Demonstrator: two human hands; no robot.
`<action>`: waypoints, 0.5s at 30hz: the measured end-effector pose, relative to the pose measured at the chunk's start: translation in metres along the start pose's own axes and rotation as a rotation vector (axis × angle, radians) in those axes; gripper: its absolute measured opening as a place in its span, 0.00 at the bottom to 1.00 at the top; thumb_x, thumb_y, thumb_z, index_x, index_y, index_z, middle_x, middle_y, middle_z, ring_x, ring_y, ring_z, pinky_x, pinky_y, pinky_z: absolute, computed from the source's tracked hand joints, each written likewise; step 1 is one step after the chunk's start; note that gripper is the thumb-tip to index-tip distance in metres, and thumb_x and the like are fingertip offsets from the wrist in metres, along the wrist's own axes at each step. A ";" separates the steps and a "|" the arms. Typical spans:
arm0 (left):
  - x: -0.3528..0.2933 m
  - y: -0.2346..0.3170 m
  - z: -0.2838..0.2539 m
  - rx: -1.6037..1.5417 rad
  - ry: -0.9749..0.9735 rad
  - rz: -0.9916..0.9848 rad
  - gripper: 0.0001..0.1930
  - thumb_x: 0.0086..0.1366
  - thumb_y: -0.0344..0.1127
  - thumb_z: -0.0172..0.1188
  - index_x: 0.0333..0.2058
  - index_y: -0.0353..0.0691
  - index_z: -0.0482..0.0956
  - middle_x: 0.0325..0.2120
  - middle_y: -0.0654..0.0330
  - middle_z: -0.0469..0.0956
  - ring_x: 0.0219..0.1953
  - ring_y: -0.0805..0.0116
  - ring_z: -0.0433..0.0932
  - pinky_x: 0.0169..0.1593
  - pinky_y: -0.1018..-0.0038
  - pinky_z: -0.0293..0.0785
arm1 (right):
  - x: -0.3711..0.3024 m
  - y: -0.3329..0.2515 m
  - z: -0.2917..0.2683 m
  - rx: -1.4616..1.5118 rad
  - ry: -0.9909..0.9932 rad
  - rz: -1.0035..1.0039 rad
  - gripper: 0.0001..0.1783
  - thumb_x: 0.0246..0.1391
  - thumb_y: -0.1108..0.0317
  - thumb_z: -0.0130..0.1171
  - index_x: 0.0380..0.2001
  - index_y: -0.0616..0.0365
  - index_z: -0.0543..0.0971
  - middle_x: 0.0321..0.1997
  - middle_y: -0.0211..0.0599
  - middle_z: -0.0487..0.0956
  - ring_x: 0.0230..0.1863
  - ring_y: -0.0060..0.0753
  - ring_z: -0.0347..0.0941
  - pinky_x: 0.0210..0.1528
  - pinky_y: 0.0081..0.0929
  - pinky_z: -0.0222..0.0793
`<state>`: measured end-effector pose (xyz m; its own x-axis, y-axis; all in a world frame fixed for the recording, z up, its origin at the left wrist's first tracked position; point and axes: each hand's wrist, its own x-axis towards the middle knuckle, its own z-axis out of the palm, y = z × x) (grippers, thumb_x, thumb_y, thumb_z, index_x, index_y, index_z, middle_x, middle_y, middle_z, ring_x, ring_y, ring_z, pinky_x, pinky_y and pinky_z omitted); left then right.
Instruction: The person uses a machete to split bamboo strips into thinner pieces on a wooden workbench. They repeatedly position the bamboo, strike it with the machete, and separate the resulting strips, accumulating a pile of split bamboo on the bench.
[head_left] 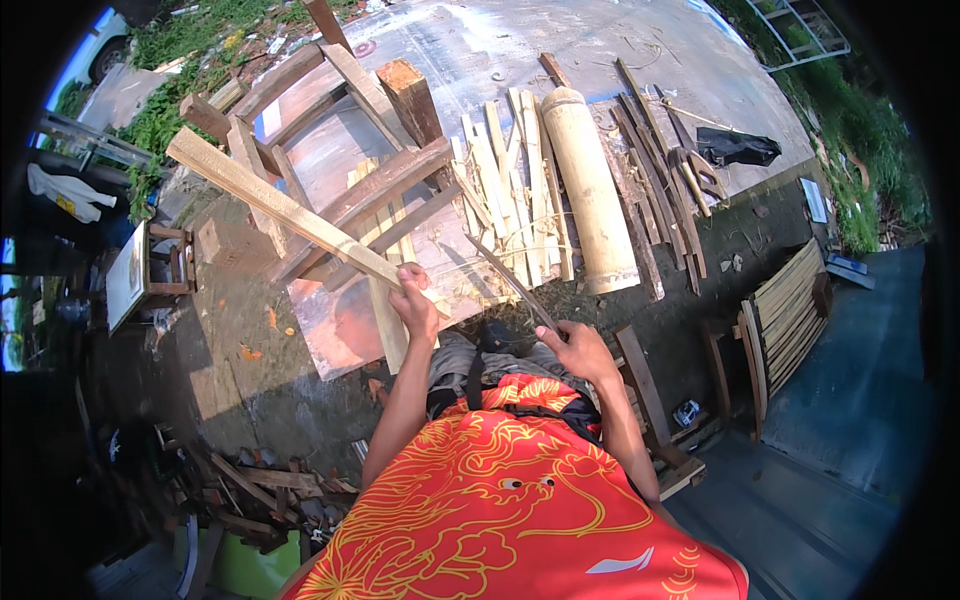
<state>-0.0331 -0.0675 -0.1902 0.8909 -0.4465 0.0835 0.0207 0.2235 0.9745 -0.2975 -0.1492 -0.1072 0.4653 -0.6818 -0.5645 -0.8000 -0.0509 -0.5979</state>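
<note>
My left hand (pixel 416 306) is closed round the near end of a long, pale bamboo slat (pixel 290 213), which slants up and away to the left across a wooden frame (pixel 385 190). In my right hand (pixel 583 352) is the handle of a long-bladed knife (pixel 512 282). Its narrow blade points forward and left, apart from the slat. Just beyond the knife lie several split bamboo strips (pixel 515 190), beside a thick bamboo pole (pixel 590 190). My right fingers hide most of the knife's handle.
Dark wooden strips (pixel 655 170), a handsaw (pixel 703 177) and a black plastic bag (pixel 738 147) lie to the right of the pole. A small bench (pixel 150 268) stands at the left. A slatted bamboo seat (pixel 790 310) is at the right. Scrap wood (pixel 265 485) is piled at the lower left.
</note>
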 end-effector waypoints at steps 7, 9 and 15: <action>0.010 0.033 -0.019 0.126 0.111 -0.013 0.25 0.79 0.50 0.42 0.35 0.32 0.76 0.18 0.68 0.66 0.23 0.77 0.66 0.30 0.77 0.62 | 0.008 -0.012 -0.010 -0.325 -0.255 -0.058 0.36 0.58 0.34 0.55 0.36 0.61 0.86 0.31 0.59 0.82 0.41 0.61 0.80 0.46 0.51 0.73; 0.010 0.035 -0.028 0.184 0.109 0.012 0.26 0.79 0.51 0.41 0.39 0.31 0.77 0.18 0.68 0.66 0.24 0.77 0.66 0.31 0.77 0.62 | 0.010 -0.001 -0.017 -0.377 -0.307 -0.047 0.32 0.57 0.36 0.56 0.41 0.56 0.86 0.35 0.56 0.83 0.43 0.59 0.81 0.48 0.49 0.74; 0.005 0.033 -0.039 0.244 0.097 0.052 0.26 0.79 0.49 0.40 0.54 0.30 0.74 0.22 0.65 0.70 0.29 0.75 0.70 0.39 0.75 0.67 | 0.017 0.020 -0.017 -0.433 -0.287 0.032 0.28 0.58 0.38 0.56 0.45 0.50 0.86 0.38 0.55 0.84 0.46 0.58 0.81 0.51 0.47 0.74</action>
<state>-0.0099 -0.0289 -0.1658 0.9276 -0.3519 0.1256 -0.1254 0.0234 0.9918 -0.3114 -0.1742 -0.1193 0.4744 -0.4640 -0.7481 -0.8708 -0.3717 -0.3217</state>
